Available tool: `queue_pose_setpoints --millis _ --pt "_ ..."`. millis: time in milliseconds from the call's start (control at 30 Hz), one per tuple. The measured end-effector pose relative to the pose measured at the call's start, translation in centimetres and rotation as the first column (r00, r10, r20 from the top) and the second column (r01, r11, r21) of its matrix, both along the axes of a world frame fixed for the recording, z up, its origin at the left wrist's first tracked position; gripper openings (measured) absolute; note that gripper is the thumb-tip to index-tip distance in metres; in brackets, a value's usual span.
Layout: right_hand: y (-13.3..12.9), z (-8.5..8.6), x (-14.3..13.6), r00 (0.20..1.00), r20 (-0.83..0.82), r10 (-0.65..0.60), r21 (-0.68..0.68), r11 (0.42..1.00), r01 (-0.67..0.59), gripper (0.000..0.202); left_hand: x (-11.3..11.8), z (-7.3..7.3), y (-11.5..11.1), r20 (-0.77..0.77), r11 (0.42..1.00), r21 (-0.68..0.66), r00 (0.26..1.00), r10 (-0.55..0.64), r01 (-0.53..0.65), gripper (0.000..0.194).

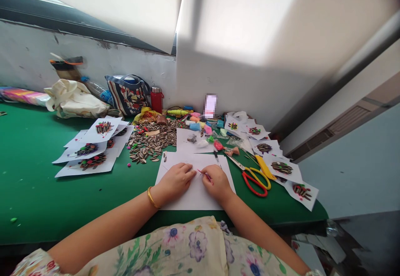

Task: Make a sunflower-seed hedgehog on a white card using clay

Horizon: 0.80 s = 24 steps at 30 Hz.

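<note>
A white sheet of paper [190, 199] lies on the green table in front of me. My left hand [175, 182] rests palm down on its left part, fingers spread toward the middle and holding nothing. My right hand [217, 183] is closed around a thin pink pen [210, 178], its tip at the paper near my left fingertips. Faint lines show on the sheet above my hands. A black pen [217, 158] lies at the sheet's upper right, and a couple of striped seeds [165, 157] sit at its upper left corner.
Striped seeds [156, 142] are heaped behind the sheet, beside colored clay packets [194, 126]. Red-and-yellow scissors [254, 180] lie right. Papers with seed figures [93, 165] are stacked left, others [281, 168] right. Bags [126, 97], a red bottle [156, 100] and a phone [210, 106] stand by the wall.
</note>
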State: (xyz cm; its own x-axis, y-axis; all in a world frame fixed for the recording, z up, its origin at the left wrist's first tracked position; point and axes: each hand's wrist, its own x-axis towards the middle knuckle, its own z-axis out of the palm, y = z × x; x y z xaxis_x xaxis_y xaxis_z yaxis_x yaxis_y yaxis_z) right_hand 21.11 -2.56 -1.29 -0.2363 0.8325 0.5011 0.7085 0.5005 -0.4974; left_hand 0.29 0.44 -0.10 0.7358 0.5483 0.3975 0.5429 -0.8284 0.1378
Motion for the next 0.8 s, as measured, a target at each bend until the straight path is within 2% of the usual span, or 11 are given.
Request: queue_pose_setpoints --millis 333,800 --pt "0.21 -0.27 -0.01 1.000 -0.004 -0.007 -0.011 1.000 0.007 0.020 -0.06 -0.34 0.05 -0.022 1.000 0.000 1.000 0.009 -0.009 0.035" --pt "-0.01 -0.09 -0.25 0.999 0.022 0.041 -0.007 0.999 -0.041 0.019 0.05 -0.72 0.22 -0.009 0.999 0.045 1.000 0.009 -0.009 0.029"
